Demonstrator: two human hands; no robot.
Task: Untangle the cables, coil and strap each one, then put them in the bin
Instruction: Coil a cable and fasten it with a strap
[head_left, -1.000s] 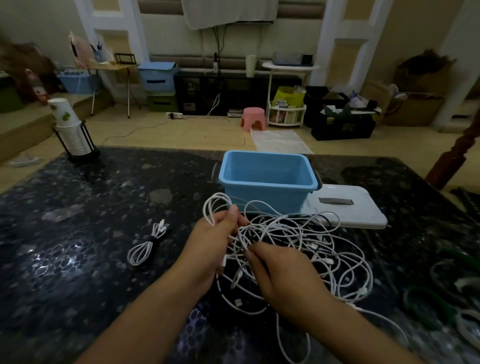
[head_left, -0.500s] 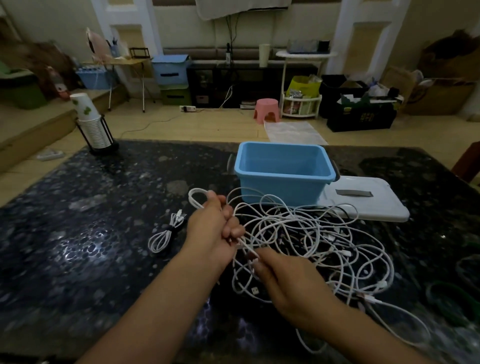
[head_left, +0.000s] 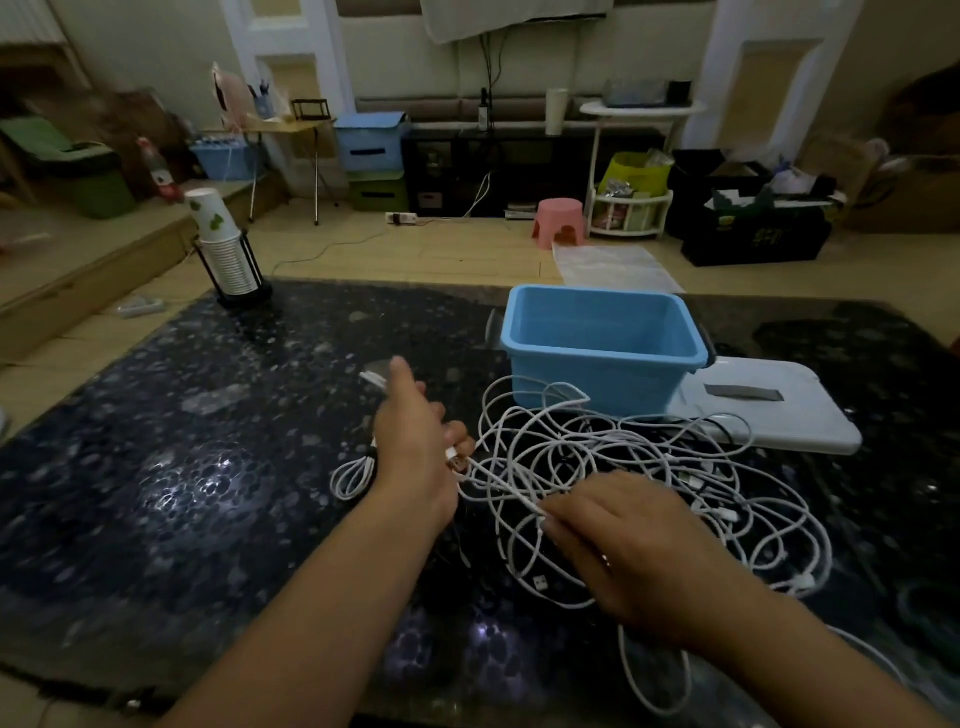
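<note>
A tangle of white cables (head_left: 623, 467) is lying on the dark speckled counter (head_left: 182, 467), just in front of the open blue bin (head_left: 602, 348), whose white lid (head_left: 769, 410) is resting beside it. The left hand (head_left: 415, 441) is pinching one cable's plug end in curled fingers, while the right hand (head_left: 634, 551) is gripping a strand at the tangle's near edge. One coiled, strapped cable (head_left: 353, 475) is sitting just left of the left hand.

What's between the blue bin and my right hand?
In the head view, the tangled white cables lie between the blue bin and your right hand.
</note>
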